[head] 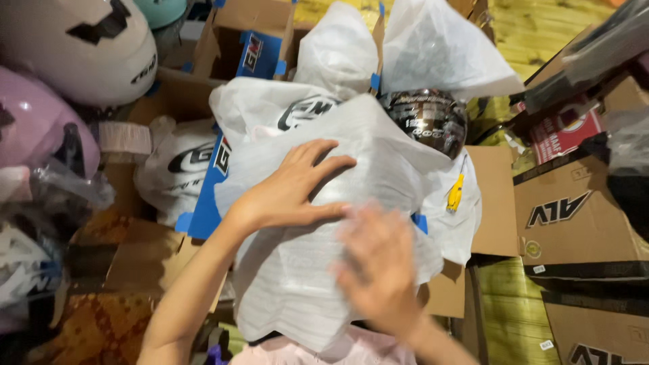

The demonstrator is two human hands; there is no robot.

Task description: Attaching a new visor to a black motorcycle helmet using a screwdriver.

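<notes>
Item: white foam-wrapped bundle [318, 270], probably a helmet, in front of me among cardboard boxes [574, 216]. My left hand [291, 192] lies flat, fingers spread, on its top; my right hand [378, 270], blurred, appears open against it. Risk: loose wrap sliding off.
</notes>
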